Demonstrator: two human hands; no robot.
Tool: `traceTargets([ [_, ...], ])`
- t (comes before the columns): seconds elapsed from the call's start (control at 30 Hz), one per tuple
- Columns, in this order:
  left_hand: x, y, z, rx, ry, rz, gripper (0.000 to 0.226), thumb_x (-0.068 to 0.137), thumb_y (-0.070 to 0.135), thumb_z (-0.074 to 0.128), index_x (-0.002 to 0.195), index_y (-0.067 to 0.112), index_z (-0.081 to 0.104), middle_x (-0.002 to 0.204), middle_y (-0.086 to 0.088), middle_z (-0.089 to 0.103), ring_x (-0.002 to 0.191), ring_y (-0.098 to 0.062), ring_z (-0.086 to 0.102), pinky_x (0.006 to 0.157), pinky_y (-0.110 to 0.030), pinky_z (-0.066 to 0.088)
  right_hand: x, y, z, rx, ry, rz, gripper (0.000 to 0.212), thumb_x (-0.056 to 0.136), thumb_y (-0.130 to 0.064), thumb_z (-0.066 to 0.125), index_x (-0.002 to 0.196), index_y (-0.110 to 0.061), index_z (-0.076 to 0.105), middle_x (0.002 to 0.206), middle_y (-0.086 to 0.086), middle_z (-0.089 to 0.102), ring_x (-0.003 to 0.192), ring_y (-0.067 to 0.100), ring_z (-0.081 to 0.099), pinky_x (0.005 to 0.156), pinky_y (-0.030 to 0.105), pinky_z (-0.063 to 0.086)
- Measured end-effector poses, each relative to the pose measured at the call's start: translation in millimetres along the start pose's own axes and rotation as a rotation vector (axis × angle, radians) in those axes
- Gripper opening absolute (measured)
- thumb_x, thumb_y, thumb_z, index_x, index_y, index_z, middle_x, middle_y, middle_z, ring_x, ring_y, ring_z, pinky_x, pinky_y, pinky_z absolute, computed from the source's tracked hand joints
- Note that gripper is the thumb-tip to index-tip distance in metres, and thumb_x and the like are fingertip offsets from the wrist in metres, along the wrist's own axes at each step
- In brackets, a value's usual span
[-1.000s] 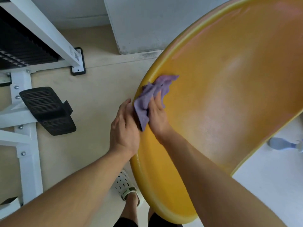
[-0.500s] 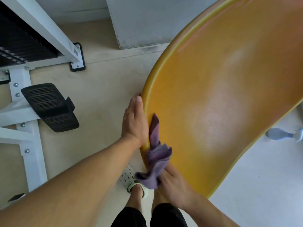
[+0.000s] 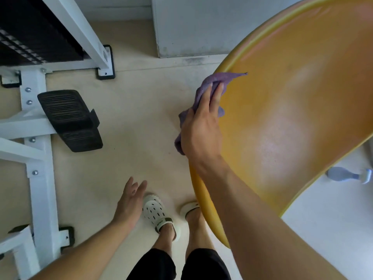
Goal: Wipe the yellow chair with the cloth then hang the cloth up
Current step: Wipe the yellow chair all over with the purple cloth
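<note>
Your right hand (image 3: 201, 130) presses the purple cloth (image 3: 203, 91) against the left rim of the yellow chair (image 3: 292, 118).

Your right fingers are closed around the bunched cloth, one end trailing onto the seat shell, the other hanging below your palm outside the rim. Your left hand (image 3: 130, 201) hangs free above the floor (image 3: 141, 110), fingers spread and grasping nothing, just beside your white perforated clog (image 3: 156, 213). A white metal frame (image 3: 40, 195) with a black pedal (image 3: 68, 118) stands well apart at left.

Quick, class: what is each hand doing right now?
Left hand: open, empty.
Right hand: closed on the cloth, at the chair's edge.
</note>
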State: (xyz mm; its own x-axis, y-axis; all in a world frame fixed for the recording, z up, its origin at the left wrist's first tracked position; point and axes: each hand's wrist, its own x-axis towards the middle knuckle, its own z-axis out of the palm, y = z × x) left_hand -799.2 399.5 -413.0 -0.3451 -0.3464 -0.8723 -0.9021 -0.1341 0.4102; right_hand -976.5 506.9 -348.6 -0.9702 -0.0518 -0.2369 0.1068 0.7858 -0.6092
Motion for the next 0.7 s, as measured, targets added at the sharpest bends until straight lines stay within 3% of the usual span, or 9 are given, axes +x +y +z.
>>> traceTargets([
  [0.07, -10, -1, 4, -0.040, 0.025, 0.031, 0.055, 0.103, 0.040, 0.043, 0.154, 0.025, 0.028, 0.155, 0.001, 0.039, 0.141, -0.018, 0.038, 0.100, -0.023, 0.026, -41, 4, 8, -0.104, -0.047, 0.042, 0.069, 0.104, -0.020, 0.040, 0.160, -0.021, 0.000, 0.169, -0.003, -0.004, 0.147, 0.024, 0.032, 0.076, 0.036, 0.050],
  [0.13, -22, 13, 13, -0.057, 0.045, 0.091, 0.051, 0.104, 0.041, 0.038, 0.152, 0.026, 0.033, 0.154, 0.005, 0.041, 0.140, -0.017, 0.038, 0.099, -0.021, 0.025, -92, 18, 5, -0.170, -0.133, 0.075, 0.062, 0.105, -0.029, 0.038, 0.158, -0.030, 0.005, 0.165, -0.008, 0.021, 0.136, 0.018, 0.046, 0.078, 0.035, 0.049],
  [0.23, -41, 45, 33, -0.120, 0.020, 0.239, 0.049, 0.105, 0.041, 0.036, 0.151, 0.026, 0.037, 0.156, 0.007, 0.038, 0.139, -0.009, 0.037, 0.102, -0.020, 0.026, -147, 40, -12, -0.276, -0.246, 0.164, 0.036, 0.099, -0.061, 0.018, 0.125, -0.039, 0.030, 0.120, -0.010, 0.062, 0.098, 0.021, 0.063, 0.068, 0.035, 0.042],
  [0.33, -51, 84, 52, -0.063, -0.036, 0.416, 0.053, 0.102, 0.049, 0.037, 0.151, 0.029, 0.035, 0.155, 0.011, 0.038, 0.135, 0.000, 0.036, 0.105, -0.019, 0.028, -166, 59, -25, -0.151, -0.301, 0.312, 0.067, 0.078, -0.084, -0.009, 0.106, -0.043, 0.036, 0.094, -0.009, 0.062, 0.086, 0.020, 0.064, 0.071, 0.037, 0.048],
  [0.4, -48, 107, 63, -0.008, -0.056, 0.518, 0.059, 0.098, 0.060, 0.038, 0.152, 0.035, 0.030, 0.157, 0.011, 0.037, 0.140, -0.007, 0.038, 0.113, -0.031, 0.032, -162, 66, -25, -0.039, -0.382, 0.417, 0.067, 0.089, -0.076, 0.003, 0.127, -0.041, 0.045, 0.117, -0.009, 0.066, 0.105, 0.017, 0.063, 0.087, 0.035, 0.048],
  [0.47, -38, 131, 73, 0.105, -0.043, 0.600, 0.066, 0.095, 0.063, 0.040, 0.154, 0.038, 0.022, 0.159, 0.011, 0.032, 0.143, -0.012, 0.035, 0.116, -0.037, 0.032, -153, 81, -24, -0.005, -0.570, 0.473, 0.066, 0.102, -0.054, 0.009, 0.158, -0.022, 0.024, 0.159, -0.008, 0.035, 0.140, 0.016, 0.042, 0.109, 0.027, 0.034],
  [0.5, -32, 144, 78, 0.191, -0.032, 0.638, 0.070, 0.095, 0.062, 0.043, 0.155, 0.037, 0.016, 0.161, 0.010, 0.028, 0.144, -0.014, 0.033, 0.115, -0.037, 0.032, -149, 98, -21, 0.021, -0.627, 0.514, 0.069, 0.099, -0.046, 0.010, 0.160, -0.014, 0.012, 0.163, -0.008, 0.018, 0.148, 0.017, 0.031, 0.115, 0.025, 0.027],
  [0.6, -17, 174, 90, 0.434, -0.016, 0.702, 0.077, 0.098, 0.049, 0.050, 0.156, 0.038, 0.000, 0.160, 0.003, 0.031, 0.137, -0.023, 0.044, 0.105, -0.039, 0.042, -131, 159, -14, 0.115, -0.763, 0.720, 0.086, 0.087, -0.043, 0.048, 0.156, -0.001, 0.020, 0.163, 0.015, 0.026, 0.150, 0.029, 0.030, 0.122, 0.038, 0.027],
  [0.7, -12, 178, 102, 0.552, 0.135, 0.768, 0.068, 0.102, 0.036, 0.043, 0.156, 0.038, 0.002, 0.153, -0.002, 0.044, 0.119, -0.030, 0.058, 0.092, -0.042, 0.052, -109, 220, 7, -0.072, -0.826, 0.676, 0.085, 0.097, -0.016, 0.060, 0.156, 0.000, 0.001, 0.167, 0.016, 0.002, 0.156, 0.030, 0.007, 0.125, 0.037, 0.012],
])
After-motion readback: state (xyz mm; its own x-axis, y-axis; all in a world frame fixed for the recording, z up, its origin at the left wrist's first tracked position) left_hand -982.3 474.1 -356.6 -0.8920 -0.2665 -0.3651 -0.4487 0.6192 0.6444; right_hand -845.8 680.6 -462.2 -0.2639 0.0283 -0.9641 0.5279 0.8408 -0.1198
